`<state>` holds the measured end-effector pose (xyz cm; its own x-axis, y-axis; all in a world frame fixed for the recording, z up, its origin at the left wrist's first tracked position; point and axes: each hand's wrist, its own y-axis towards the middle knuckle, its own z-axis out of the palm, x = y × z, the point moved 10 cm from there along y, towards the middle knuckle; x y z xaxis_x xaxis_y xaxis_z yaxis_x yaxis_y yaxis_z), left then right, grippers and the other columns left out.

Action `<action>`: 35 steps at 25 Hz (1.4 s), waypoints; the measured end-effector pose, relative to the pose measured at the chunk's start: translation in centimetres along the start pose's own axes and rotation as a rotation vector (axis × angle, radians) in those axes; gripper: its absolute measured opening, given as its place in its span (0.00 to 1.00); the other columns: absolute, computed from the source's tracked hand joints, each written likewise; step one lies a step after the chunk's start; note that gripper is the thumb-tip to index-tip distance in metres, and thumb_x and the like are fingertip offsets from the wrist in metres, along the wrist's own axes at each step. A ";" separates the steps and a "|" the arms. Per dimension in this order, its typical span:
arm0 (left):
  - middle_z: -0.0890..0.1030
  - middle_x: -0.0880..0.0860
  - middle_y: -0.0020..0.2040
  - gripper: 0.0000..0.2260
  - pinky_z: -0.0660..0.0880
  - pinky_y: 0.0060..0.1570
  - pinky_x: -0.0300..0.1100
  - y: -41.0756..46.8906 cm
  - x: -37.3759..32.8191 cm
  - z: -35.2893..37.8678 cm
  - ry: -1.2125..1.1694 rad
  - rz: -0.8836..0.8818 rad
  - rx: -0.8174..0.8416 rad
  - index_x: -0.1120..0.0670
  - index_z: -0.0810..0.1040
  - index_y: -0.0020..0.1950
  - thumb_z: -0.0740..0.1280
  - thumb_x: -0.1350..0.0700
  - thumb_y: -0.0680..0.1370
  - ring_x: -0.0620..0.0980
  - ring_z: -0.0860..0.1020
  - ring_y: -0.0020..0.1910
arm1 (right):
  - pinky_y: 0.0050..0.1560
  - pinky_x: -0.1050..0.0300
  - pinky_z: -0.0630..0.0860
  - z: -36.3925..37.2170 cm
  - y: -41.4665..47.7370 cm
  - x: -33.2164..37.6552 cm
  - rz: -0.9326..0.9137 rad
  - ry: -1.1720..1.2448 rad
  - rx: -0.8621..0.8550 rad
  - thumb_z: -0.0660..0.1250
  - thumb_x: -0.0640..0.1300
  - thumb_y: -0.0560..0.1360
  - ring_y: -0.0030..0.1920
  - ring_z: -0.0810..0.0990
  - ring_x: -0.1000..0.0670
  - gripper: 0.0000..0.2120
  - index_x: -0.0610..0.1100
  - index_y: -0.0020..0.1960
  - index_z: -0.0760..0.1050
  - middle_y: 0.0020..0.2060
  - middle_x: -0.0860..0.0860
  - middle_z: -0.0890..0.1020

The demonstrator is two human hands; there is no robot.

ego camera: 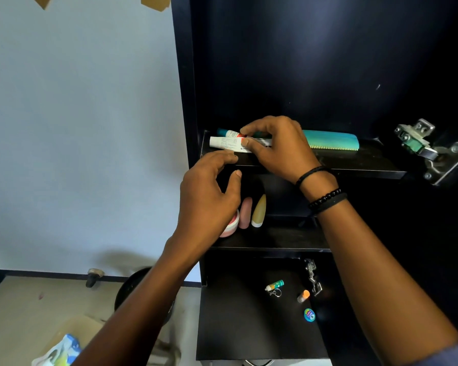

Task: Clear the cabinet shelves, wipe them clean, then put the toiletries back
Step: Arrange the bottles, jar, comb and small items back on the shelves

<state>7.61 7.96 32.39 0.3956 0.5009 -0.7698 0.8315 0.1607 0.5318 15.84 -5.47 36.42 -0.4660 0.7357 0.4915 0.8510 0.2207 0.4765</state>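
The right hand (pixel 275 149) reaches onto the upper shelf (pixel 360 166) of a black cabinet (pixel 302 62), a little toward 12 o'clock from the middle of the view. Its thumb and curled fingers pinch a white tube (pixel 225 143) that lies lengthwise on the shelf, with the cap end pointing to 9 o'clock. Just behind it, toward 12 o'clock, lies a teal-capped tube (pixel 226 132), and I cannot tell whether the fingers grip that one too. A teal comb (pixel 331 140) lies flat on the same shelf at 3 o'clock of the hand, teeth toward the front. Dark bracelets (pixel 325 198) circle the right wrist.

The left hand (pixel 209 191) hangs at 7 o'clock of the right one, in front of the shelf's front edge. Its fingers are loosely curved and spread and it holds nothing; its fingertips are near the white tube's lower side.

On the middle shelf (pixel 275 239), at 5 o'clock of the left hand, a pink jar (pixel 232 228), a pink bottle (pixel 246 212) and a yellow bottle (pixel 259 211) stand close together. On the bottom shelf (pixel 236 326), toward 6 o'clock, lie a small green-capped stick (pixel 274 284), an orange-capped vial (pixel 303 296) and a round tin (pixel 309 315), each apart from the others. A metal hinge (pixel 431 151) sits at 3 o'clock.
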 end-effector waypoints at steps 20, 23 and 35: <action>0.61 0.58 0.75 0.23 0.59 0.70 0.62 -6.9 0.1 7.1 0.273 0.329 0.079 0.59 0.66 0.72 0.64 0.63 0.77 0.56 0.55 0.77 | 0.60 0.62 0.72 -3.4 -12.3 -1.2 -0.085 -0.037 -0.589 0.67 0.38 0.77 0.56 0.78 0.48 0.08 0.37 0.53 0.81 0.53 0.45 0.82; 0.62 0.58 0.75 0.23 0.61 0.69 0.61 -9.6 2.0 9.4 0.305 0.321 0.176 0.59 0.67 0.71 0.65 0.63 0.76 0.56 0.57 0.76 | 0.58 0.60 0.74 -2.6 -15.7 -3.3 -0.049 -0.042 -0.633 0.68 0.37 0.76 0.54 0.79 0.47 0.07 0.35 0.51 0.82 0.51 0.45 0.83; 0.62 0.54 0.76 0.26 0.62 0.69 0.49 -20.1 12.6 19.9 0.419 0.136 0.751 0.56 0.63 0.74 0.62 0.55 0.77 0.53 0.60 0.75 | 0.55 0.57 0.76 9.0 -29.8 -22.0 0.608 0.065 -0.472 0.67 0.39 0.75 0.50 0.80 0.52 0.05 0.41 0.48 0.82 0.47 0.49 0.83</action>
<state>3.66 -5.86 5.04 0.4566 0.7704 -0.4450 0.8832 -0.4526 0.1227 2.92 -22.44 4.84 0.0250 0.5978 0.8013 0.7751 -0.5178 0.3621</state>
